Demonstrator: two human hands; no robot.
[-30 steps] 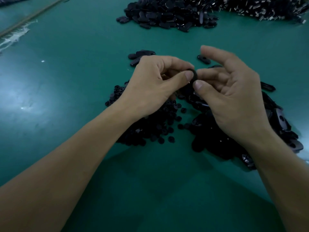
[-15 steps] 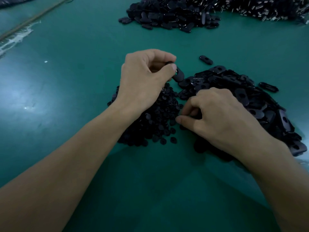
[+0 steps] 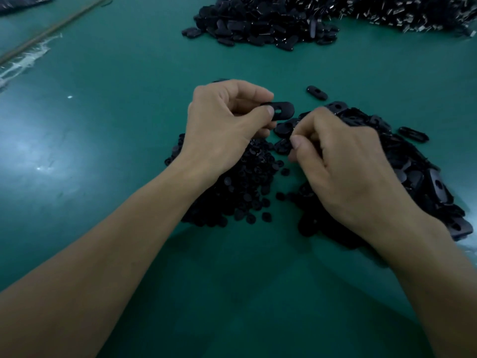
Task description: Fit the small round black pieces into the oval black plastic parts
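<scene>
My left hand [image 3: 227, 125] pinches one oval black part [image 3: 282, 109] between thumb and fingers and holds it flat above the table, its hole facing up. My right hand [image 3: 348, 166] hovers just right of and below it, fingers curled, thumb and fingertips pressed together on a small round black piece that the fingers mostly hide. Under my left hand lies the heap of small round black pieces [image 3: 232, 195]. The heap of oval parts [image 3: 418, 174] spreads beneath and beyond my right hand.
The green table mat [image 3: 103, 130] carries a further heap of oval parts [image 3: 258, 24] at the back and a pile of shiny metal bits [image 3: 413, 14] at the back right. Loose ovals [image 3: 317, 93] lie nearby. A thin rod [image 3: 51, 29] crosses the far left.
My right hand left the oval part, dipped to the round pieces, and has risen toward my left hand. The left hand has turned the oval part flat.
</scene>
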